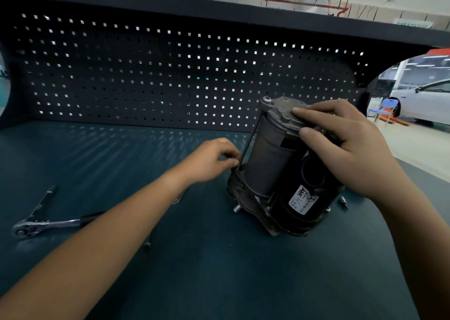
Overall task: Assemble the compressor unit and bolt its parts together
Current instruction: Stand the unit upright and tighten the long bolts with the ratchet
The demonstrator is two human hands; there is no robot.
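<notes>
Presently the compressor unit [280, 173] stands tilted on the worktop [194, 271], right of centre, its labelled black body toward the camera and its grey motor cylinder leaning back toward the pegboard [146, 76].

Right hand [353, 144]: fingers [314, 115] lie over the metal end cap [280, 108] with the thumb against its side, grasping the cap and steadying the unit.

Left hand [209, 161]: fingertips pinch the lower part of a long bolt [250, 139] that runs down the outside of the cylinder from the cap to the base flange [239, 183].

Step judged in hand: seating this through-bolt and starting its thread by hand.

Recommendations:
- Hold the cap square on the cylinder, so that its ear lines up with the hole in the flange; a twisted cap would likely bind the bolt.
- Turn the bolt between the fingertips until it runs freely, and only then take up the tool. Resistance at the outset suggests cross-threading; back off and restart.
- Stand the unit more upright if possible, as the tilt loads the bolt sideways.
- Tighten the bolts evenly, in alternation.

Whether the thread has engaged cannot be seen. A ratchet [46, 224] lies at the left of the worktop, well apart; a small bit [343, 201] lies just right of the unit.
</notes>
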